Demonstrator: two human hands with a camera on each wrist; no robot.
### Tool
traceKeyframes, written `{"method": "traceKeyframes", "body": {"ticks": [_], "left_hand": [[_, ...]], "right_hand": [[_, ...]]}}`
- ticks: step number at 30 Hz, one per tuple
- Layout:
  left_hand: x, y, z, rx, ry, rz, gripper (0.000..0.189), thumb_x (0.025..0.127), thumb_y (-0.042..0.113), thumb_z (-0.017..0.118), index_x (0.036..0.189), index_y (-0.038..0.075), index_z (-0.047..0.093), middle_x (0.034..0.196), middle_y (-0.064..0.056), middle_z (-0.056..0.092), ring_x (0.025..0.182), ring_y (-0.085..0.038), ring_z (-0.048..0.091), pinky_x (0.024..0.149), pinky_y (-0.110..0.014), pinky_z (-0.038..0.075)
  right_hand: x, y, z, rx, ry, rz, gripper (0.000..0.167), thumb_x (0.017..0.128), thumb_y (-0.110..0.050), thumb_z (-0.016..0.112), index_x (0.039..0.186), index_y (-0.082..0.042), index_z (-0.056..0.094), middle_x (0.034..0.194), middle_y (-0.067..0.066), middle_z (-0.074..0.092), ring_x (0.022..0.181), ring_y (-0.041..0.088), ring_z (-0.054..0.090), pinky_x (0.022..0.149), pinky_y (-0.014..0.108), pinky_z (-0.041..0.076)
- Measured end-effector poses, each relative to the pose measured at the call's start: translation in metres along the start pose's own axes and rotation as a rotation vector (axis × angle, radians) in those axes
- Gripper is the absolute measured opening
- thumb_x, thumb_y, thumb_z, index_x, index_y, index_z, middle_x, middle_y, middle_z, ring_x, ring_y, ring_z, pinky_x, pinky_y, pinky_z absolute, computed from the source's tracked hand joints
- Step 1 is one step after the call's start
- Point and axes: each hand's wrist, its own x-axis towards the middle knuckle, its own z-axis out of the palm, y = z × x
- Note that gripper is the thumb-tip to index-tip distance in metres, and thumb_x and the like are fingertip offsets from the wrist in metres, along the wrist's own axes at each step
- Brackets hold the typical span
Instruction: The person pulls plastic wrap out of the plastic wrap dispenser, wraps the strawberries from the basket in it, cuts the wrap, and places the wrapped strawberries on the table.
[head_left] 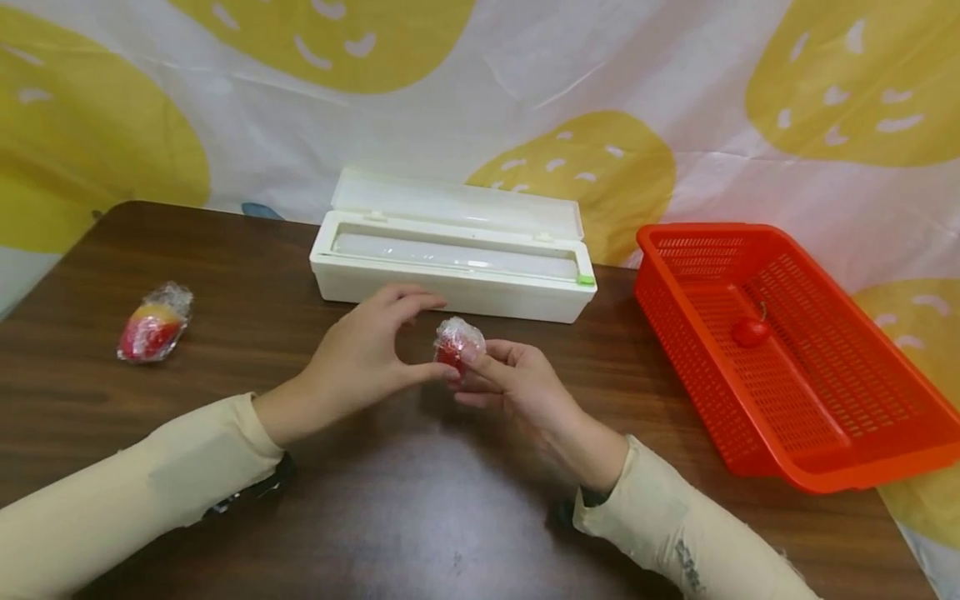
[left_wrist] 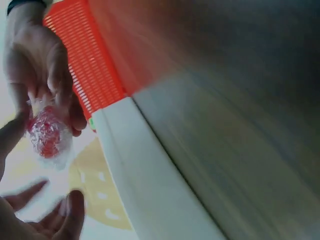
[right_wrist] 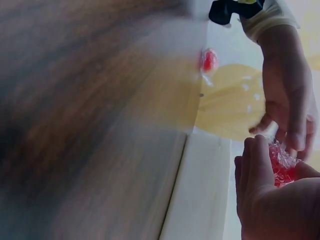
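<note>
A small red fruit in crinkled clear plastic wrap (head_left: 456,340) is held above the table by my right hand (head_left: 528,392), pinched between thumb and fingers. My left hand (head_left: 360,354) reaches in from the other side, its thumb tip right at the wrapped fruit and its other fingers spread apart from it. In the left wrist view the wrapped fruit (left_wrist: 50,135) shows the wrap bunched round it. The right wrist view has the wrapped fruit (right_wrist: 281,167) partly hidden behind fingers.
Behind the hands stands a white plastic-wrap dispenser (head_left: 450,292), lid raised, with a roll (head_left: 457,254) inside. At right, a red basket (head_left: 678,350) holds a red cherry-like fruit (head_left: 751,332). A wrapped red-yellow fruit (head_left: 152,327) lies on the brown table (head_left: 360,517) at left.
</note>
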Motion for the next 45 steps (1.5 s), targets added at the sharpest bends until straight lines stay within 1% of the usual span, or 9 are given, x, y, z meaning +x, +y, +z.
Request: {"method": "traceKeyframes", "body": {"ticks": [3,6,19,23,26,29,35,39,45], "left_hand": [[-0.003,0.000,0.001,0.156,0.043,0.187,0.060,0.064,0.040,0.086,0.114,0.014,0.067,0.116,-0.005,0.063,0.105,-0.022,0.059,0.082,-0.038,0.054],[-0.005,0.000,0.002,0.239,0.048,0.288,0.057,0.064,0.040,0.086,0.111,0.012,0.069,0.107,-0.004,0.067,0.100,-0.020,0.061,0.080,-0.035,0.055],[-0.011,-0.003,0.001,0.323,0.027,0.338,0.056,0.065,0.042,0.085,0.111,0.014,0.069,0.103,-0.002,0.071,0.090,-0.019,0.066,0.073,-0.034,0.055],[-0.011,-0.008,-0.002,0.342,0.010,0.330,0.056,0.066,0.043,0.084,0.111,0.013,0.069,0.102,-0.002,0.072,0.087,-0.019,0.065,0.070,-0.033,0.054],[-0.012,-0.017,-0.008,0.352,-0.003,0.279,0.055,0.067,0.042,0.083,0.111,0.012,0.069,0.102,-0.003,0.072,0.089,-0.021,0.065,0.070,-0.035,0.055],[-0.014,-0.030,-0.021,0.347,-0.028,0.170,0.055,0.067,0.042,0.083,0.111,0.012,0.069,0.100,-0.005,0.073,0.091,-0.023,0.066,0.072,-0.039,0.055],[-0.018,-0.054,-0.055,0.376,-0.092,-0.072,0.055,0.070,0.041,0.082,0.116,0.016,0.067,0.105,-0.010,0.072,0.094,-0.027,0.065,0.069,-0.048,0.053],[-0.024,-0.075,-0.075,0.419,-0.113,-0.152,0.058,0.072,0.041,0.080,0.119,0.011,0.065,0.110,-0.015,0.070,0.098,-0.034,0.063,0.076,-0.052,0.050],[-0.036,-0.104,-0.093,0.455,-0.131,-0.275,0.063,0.072,0.046,0.079,0.122,0.010,0.063,0.111,-0.021,0.068,0.094,-0.037,0.063,0.064,-0.053,0.049]], "right_hand": [[0.000,0.002,0.001,-0.023,-0.002,0.037,0.032,0.097,-0.010,0.051,0.121,0.012,0.050,0.087,-0.001,0.069,0.077,0.010,0.068,0.077,0.035,0.058],[0.001,0.004,0.002,-0.038,-0.004,0.067,0.032,0.096,-0.011,0.054,0.120,0.010,0.052,0.087,-0.002,0.069,0.077,0.010,0.068,0.077,0.037,0.058],[0.003,0.010,0.009,-0.044,-0.018,0.107,0.030,0.097,-0.013,0.053,0.117,0.008,0.053,0.087,-0.001,0.069,0.077,0.012,0.069,0.076,0.036,0.058],[0.002,0.009,0.009,-0.056,-0.023,0.135,0.034,0.099,-0.020,0.050,0.122,0.006,0.050,0.098,0.007,0.069,0.081,0.015,0.070,0.073,0.037,0.059],[0.001,0.007,0.004,-0.080,-0.022,0.138,0.041,0.100,-0.028,0.047,0.128,0.002,0.045,0.116,0.020,0.066,0.084,0.018,0.071,0.073,0.038,0.059],[-0.001,0.006,-0.005,-0.104,-0.006,0.134,0.046,0.100,-0.034,0.046,0.132,-0.001,0.041,0.126,0.025,0.060,0.085,0.018,0.071,0.072,0.038,0.059],[-0.006,0.007,-0.026,-0.124,0.039,0.154,0.048,0.101,-0.035,0.043,0.135,-0.001,0.041,0.121,0.018,0.065,0.082,0.017,0.070,0.071,0.036,0.059],[-0.007,0.006,-0.035,-0.124,0.051,0.151,0.049,0.101,-0.036,0.043,0.135,0.000,0.040,0.111,0.011,0.070,0.079,0.015,0.070,0.068,0.033,0.059],[-0.009,0.004,-0.039,-0.125,0.047,0.131,0.052,0.100,-0.036,0.044,0.135,0.002,0.038,0.104,0.006,0.071,0.077,0.014,0.069,0.066,0.030,0.058]]}}
